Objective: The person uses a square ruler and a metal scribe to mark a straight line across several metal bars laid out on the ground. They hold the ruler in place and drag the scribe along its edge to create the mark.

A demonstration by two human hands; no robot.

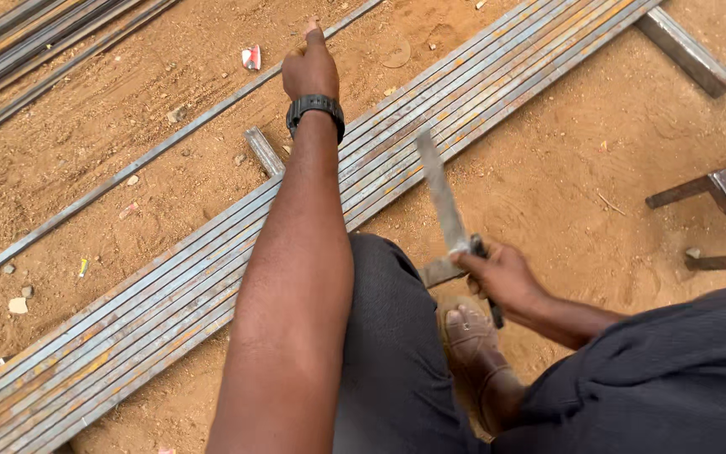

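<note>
Fingers of the right hand [502, 273] clench a flat grey metal square [443, 202], its blade running toward eleven o'clock over the long rust-streaked steel bars [212, 277]. Left hand [310, 67], loosely curled and holding nothing, reaches out at twelve o'clock beyond the bars.

You stood in an outdoor metalwork yard: long steel bars [237, 252] lay in rows on bare sandy ground [565, 176], w/ offcuts nearby.

We see sandy ground [548, 176] carrying a row of steel bars [212, 277], a lone rod [128, 168], small stones [18, 304] and scraps [251, 57]
</note>
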